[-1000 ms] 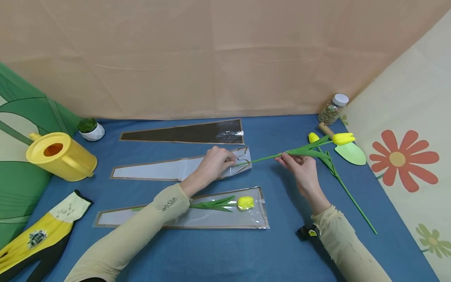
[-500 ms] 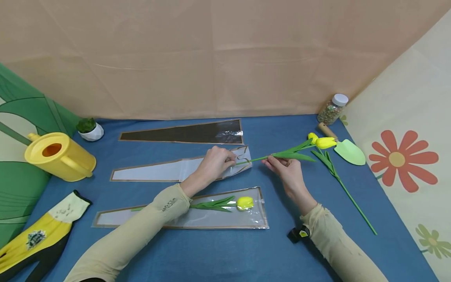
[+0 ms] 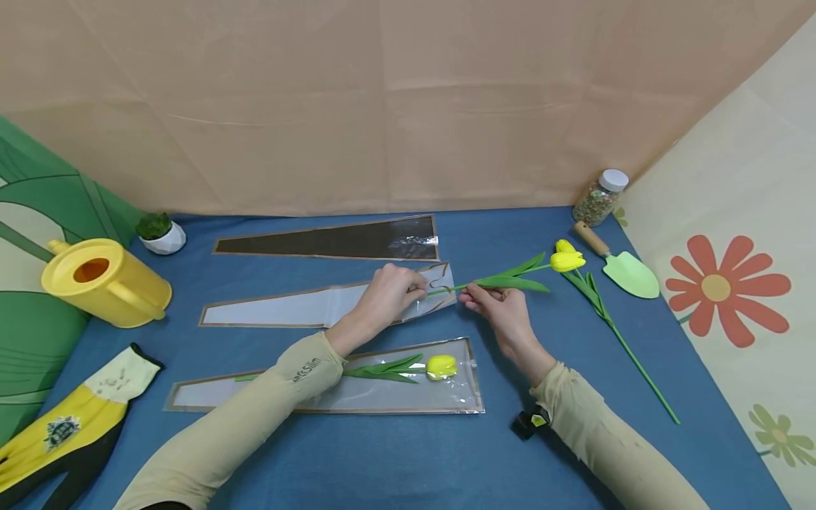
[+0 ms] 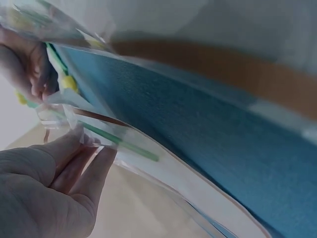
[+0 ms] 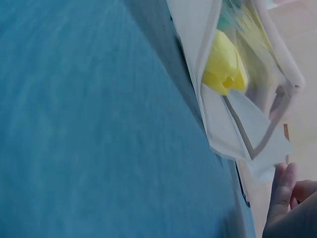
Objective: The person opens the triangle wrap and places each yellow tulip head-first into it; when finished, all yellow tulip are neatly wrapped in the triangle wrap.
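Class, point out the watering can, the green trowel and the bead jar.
watering can (image 3: pixel 105 282), head view, on its yellow body.
green trowel (image 3: pixel 631 275), head view, on its blade.
bead jar (image 3: pixel 594 202), head view, on its glass side.

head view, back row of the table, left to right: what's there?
Yellow plastic watering can → small green plant in a white pot → dark clear-film flower sleeve → green garden trowel with wooden handle → bead-filled jar with a white lid.
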Demonstrator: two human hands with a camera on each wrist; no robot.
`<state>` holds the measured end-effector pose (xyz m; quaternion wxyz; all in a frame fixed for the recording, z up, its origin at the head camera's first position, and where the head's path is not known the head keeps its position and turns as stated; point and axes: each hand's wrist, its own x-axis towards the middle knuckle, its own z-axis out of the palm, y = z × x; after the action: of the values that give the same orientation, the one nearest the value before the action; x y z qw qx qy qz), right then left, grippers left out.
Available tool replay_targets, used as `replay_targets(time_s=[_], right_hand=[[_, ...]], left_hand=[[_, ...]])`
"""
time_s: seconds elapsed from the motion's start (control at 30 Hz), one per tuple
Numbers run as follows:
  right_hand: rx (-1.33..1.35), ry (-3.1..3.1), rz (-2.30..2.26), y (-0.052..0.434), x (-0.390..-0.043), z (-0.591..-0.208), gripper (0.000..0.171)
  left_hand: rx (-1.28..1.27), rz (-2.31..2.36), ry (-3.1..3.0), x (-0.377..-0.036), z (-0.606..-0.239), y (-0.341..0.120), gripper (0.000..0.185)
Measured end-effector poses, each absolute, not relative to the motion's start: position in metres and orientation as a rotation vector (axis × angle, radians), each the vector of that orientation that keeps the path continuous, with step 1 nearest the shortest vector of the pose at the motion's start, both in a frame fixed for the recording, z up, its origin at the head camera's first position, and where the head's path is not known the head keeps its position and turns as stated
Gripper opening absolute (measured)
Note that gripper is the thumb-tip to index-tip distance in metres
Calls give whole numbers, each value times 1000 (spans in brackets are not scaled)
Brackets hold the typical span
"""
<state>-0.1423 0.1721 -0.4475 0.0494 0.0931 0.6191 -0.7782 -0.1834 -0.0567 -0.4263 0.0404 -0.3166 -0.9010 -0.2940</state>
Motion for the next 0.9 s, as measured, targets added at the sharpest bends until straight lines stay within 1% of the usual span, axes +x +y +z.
replay_targets(time_s=[0.23, 0.6, 0.9], right_hand=[[340, 1942, -2346, 162, -144, -451, 33], [461, 1954, -2244, 147, -143, -453, 29], [442, 1960, -2211, 138, -142, -453, 29]], left_hand=[[-970, -892, -2762, -182, -424, -55, 10], [-975, -888, -2754, -181, -423, -51, 11], [-988, -869, -2749, -178, -420, -50, 10]])
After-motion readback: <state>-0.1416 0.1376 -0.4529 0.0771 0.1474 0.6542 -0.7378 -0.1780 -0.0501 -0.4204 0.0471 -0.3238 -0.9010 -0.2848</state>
